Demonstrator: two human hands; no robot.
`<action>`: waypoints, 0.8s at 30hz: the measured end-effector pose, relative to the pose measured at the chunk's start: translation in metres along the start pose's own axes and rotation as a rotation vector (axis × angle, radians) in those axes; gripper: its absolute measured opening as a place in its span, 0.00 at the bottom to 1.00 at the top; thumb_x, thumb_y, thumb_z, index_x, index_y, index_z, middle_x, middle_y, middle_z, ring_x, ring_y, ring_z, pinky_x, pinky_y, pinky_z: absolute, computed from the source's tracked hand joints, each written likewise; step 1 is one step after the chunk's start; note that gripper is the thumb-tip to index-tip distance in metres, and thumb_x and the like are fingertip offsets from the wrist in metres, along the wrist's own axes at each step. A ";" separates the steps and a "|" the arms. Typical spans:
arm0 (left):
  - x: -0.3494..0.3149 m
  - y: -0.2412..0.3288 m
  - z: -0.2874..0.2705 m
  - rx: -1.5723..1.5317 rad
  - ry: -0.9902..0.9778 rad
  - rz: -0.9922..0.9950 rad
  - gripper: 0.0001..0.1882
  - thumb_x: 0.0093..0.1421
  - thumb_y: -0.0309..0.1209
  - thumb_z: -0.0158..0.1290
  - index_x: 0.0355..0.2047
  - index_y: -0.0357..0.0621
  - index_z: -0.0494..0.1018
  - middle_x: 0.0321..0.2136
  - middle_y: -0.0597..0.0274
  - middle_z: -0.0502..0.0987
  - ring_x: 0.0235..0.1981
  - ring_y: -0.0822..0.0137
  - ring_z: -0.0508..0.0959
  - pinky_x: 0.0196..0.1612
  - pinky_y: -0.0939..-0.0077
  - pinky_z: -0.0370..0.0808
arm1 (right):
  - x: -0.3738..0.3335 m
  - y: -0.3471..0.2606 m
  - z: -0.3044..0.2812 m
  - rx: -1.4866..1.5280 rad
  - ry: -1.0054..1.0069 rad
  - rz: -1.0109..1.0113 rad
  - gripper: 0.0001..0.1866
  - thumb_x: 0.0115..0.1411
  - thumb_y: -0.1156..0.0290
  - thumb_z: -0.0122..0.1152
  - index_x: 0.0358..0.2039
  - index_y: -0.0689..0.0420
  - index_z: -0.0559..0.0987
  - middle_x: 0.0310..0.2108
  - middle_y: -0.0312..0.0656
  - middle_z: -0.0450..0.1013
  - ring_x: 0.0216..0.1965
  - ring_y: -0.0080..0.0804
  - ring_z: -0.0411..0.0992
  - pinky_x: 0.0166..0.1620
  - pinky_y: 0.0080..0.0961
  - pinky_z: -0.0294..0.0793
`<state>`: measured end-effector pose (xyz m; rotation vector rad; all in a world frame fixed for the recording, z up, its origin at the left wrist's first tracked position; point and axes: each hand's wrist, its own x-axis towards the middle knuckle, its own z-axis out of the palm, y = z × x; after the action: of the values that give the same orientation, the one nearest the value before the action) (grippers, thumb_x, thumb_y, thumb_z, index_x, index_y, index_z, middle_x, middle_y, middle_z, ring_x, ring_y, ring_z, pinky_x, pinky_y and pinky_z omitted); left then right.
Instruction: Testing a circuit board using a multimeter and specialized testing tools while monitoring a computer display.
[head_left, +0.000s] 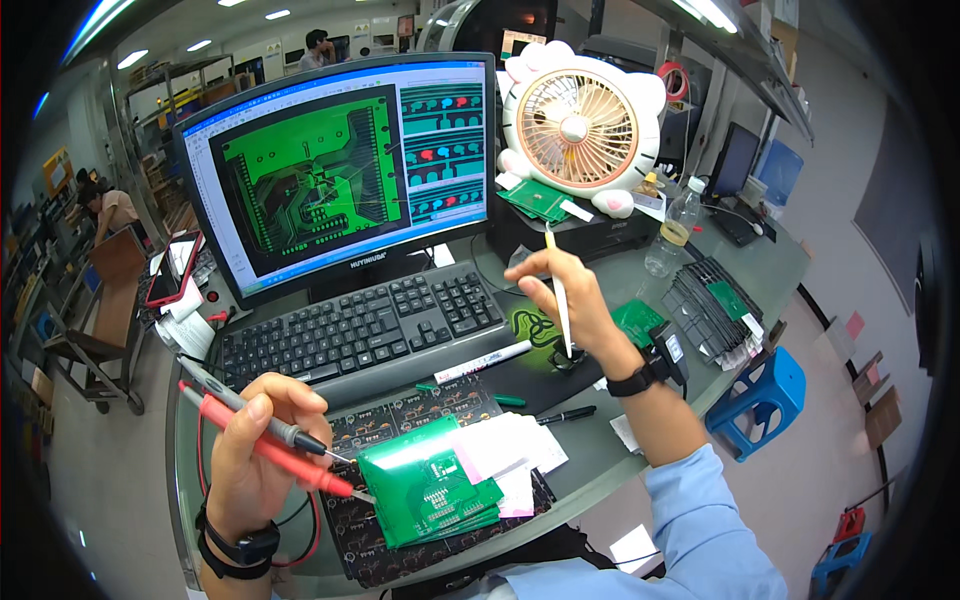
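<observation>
My left hand (260,450) is closed around two test probes, a red probe (285,452) and a grey-black probe (275,427). Their metal tips reach the left edge of a stack of green circuit boards (410,470); whether they touch it I cannot tell. White and pink paper slips (500,445) cover the stack's right part. Raised near the keyboard's right end, my right hand (572,295) grips a slim white pen-like stick (560,300), its lower end pointing down toward the mouse pad. Beneath the stack lies a dark sheet of printed board panels (360,535).
A monitor (340,170) with a green board layout stands behind the black keyboard (370,320). A white marker (483,361) and black pen (566,415) lie nearby. Farther right are a fan (577,125), a plastic bottle (680,225), a black rack (712,310) and a blue stool (768,400).
</observation>
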<state>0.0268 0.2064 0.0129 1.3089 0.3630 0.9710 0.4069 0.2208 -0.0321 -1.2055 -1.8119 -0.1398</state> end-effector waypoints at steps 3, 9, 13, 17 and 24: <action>-0.001 -0.002 -0.004 -0.007 -0.063 -0.030 0.19 0.69 0.45 0.43 0.41 0.38 0.67 0.24 0.50 0.74 0.18 0.67 0.75 0.19 0.78 0.72 | -0.008 0.001 0.004 0.009 -0.028 -0.004 0.12 0.62 0.60 0.60 0.34 0.57 0.79 0.33 0.37 0.77 0.40 0.38 0.74 0.50 0.33 0.67; 0.001 -0.009 0.011 -0.073 -0.058 -0.087 0.12 0.61 0.28 0.55 0.42 0.34 0.71 0.33 0.48 0.78 0.29 0.62 0.81 0.27 0.70 0.80 | -0.009 0.003 0.004 0.231 -0.121 0.260 0.19 0.68 0.54 0.52 0.43 0.59 0.75 0.37 0.41 0.80 0.36 0.37 0.78 0.41 0.29 0.74; 0.000 -0.009 0.020 0.103 -0.097 -0.168 0.12 0.60 0.25 0.56 0.42 0.32 0.71 0.36 0.50 0.78 0.36 0.67 0.81 0.41 0.72 0.79 | -0.003 0.003 0.008 0.219 -0.046 0.220 0.18 0.68 0.56 0.53 0.45 0.60 0.74 0.37 0.43 0.81 0.37 0.34 0.80 0.42 0.27 0.76; -0.001 -0.012 0.027 0.165 -0.083 -0.199 0.11 0.59 0.24 0.56 0.41 0.34 0.70 0.35 0.57 0.76 0.35 0.73 0.78 0.41 0.77 0.76 | 0.008 0.012 0.006 0.272 -0.130 0.289 0.12 0.69 0.65 0.53 0.44 0.61 0.74 0.36 0.44 0.80 0.41 0.27 0.79 0.43 0.22 0.75; 0.000 -0.012 0.030 0.149 -0.053 -0.255 0.13 0.57 0.25 0.56 0.38 0.36 0.65 0.31 0.54 0.74 0.26 0.72 0.77 0.29 0.78 0.77 | 0.027 0.037 0.037 0.271 -0.491 0.085 0.06 0.65 0.73 0.55 0.38 0.62 0.75 0.35 0.44 0.78 0.38 0.38 0.78 0.40 0.29 0.75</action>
<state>0.0532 0.1875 0.0099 1.3821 0.5553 0.7041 0.4095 0.2775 -0.0472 -1.1843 -2.1055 0.4750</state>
